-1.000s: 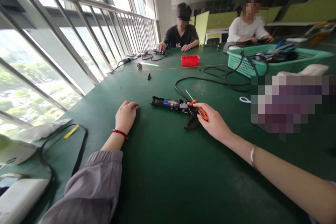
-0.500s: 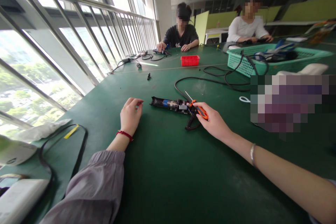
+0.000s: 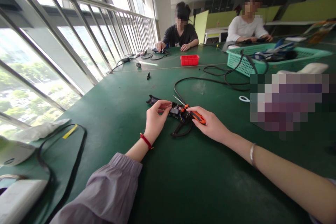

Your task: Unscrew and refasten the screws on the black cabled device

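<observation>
A black corded device (image 3: 174, 110) with exposed inner parts and wires lies on the green table (image 3: 168, 178). My left hand (image 3: 156, 114) pinches the middle of its body between thumb and fingers, and the black tube end sticks out to the left. My right hand (image 3: 208, 123) is closed around an orange and black screwdriver (image 3: 197, 117) over the device's right end. The screwdriver's thin metal shaft points up and left, past the far side of the device. A black loop-shaped part of the device rests on the table below the wires.
Beyond the device stand a red tray (image 3: 189, 60) and a green basket (image 3: 279, 64) holding tools and cables. A black cable (image 3: 204, 78) curves toward the basket. A small black piece (image 3: 148, 76) lies farther back. Two people sit across the table. At left are a strap and a white box (image 3: 22, 199).
My left hand has moved right and taken hold of the device. The device has shifted slightly left and turned. My right hand has moved a little left with the screwdriver.
</observation>
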A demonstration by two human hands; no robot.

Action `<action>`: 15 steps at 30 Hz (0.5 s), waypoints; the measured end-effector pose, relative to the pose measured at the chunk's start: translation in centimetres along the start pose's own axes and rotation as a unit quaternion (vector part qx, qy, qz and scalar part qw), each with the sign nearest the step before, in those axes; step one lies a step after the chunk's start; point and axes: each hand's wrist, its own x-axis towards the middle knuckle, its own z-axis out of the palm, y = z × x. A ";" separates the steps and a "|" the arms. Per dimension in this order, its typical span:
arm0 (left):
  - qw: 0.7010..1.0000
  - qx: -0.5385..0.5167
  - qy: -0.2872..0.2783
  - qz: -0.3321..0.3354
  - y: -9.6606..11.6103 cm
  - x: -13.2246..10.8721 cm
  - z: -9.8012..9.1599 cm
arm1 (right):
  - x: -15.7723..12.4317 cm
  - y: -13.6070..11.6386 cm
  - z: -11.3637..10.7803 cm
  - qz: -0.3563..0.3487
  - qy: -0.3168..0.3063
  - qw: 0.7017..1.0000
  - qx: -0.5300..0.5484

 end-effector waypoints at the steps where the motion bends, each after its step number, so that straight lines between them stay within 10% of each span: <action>1: 1.000 -0.013 -0.001 -0.009 -0.2 0.1 0.0 | 0.0 0.1 0.0 -0.001 0.000 1.000 0.001; 15: 0.994 0.091 -0.006 0.067 -0.3 0.0 -0.3 | 0.0 -0.1 0.0 0.011 -0.006 1.000 0.008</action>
